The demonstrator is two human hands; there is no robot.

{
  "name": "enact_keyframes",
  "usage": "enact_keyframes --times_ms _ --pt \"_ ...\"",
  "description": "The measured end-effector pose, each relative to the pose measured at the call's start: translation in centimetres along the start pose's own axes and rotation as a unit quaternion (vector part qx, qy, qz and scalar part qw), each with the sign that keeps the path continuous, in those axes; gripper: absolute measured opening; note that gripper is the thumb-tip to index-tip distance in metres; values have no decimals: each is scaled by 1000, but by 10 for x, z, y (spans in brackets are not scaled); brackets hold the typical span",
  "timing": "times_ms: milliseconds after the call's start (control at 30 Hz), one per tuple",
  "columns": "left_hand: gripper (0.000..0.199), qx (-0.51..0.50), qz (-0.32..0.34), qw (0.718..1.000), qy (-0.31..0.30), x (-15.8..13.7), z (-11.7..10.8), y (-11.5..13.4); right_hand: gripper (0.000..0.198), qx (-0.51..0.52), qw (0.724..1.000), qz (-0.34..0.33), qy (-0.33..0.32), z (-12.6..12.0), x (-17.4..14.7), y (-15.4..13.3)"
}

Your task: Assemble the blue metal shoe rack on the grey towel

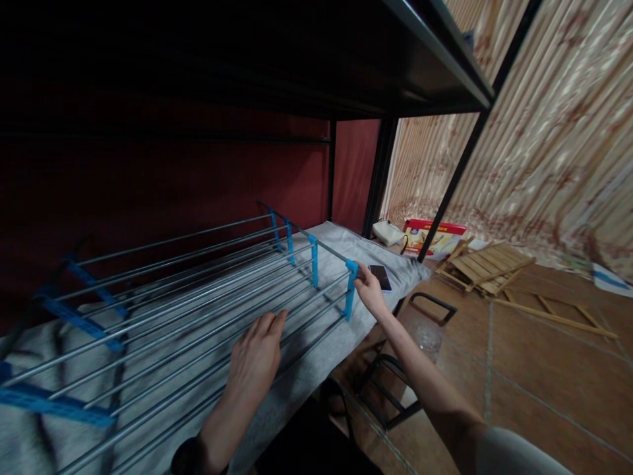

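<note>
A rack of several thin metal rods joined by blue plastic brackets lies across a grey blanket. At its far right corner, my right hand is closed round the end bracket, with the thumb and fingers partly hidden. My left hand lies over the front rods near the middle, back of the hand up and fingers stretched forward. I cannot see its thumb. A dark watch is on my left wrist. Just right of my right hand, a phone rests on the blanket.
Overhead hangs a dark upper bunk, held by a slanting black post. Below the bed edge stands a black-framed folding chair. A red and yellow box and wooden slatted pieces lie on the tiled floor by the curtain.
</note>
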State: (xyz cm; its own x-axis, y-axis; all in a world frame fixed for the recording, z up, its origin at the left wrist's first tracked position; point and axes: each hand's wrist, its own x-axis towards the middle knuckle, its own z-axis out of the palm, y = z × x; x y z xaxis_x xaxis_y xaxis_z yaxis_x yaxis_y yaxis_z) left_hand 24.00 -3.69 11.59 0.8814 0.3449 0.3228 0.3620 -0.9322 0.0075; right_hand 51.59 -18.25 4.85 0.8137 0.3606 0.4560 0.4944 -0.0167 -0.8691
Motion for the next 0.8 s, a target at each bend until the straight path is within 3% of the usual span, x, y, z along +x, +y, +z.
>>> enact_keyframes --times_ms 800 --pt "57 35 29 999 8 -2 4 -3 62 -50 999 9 4 -2 -5 -7"
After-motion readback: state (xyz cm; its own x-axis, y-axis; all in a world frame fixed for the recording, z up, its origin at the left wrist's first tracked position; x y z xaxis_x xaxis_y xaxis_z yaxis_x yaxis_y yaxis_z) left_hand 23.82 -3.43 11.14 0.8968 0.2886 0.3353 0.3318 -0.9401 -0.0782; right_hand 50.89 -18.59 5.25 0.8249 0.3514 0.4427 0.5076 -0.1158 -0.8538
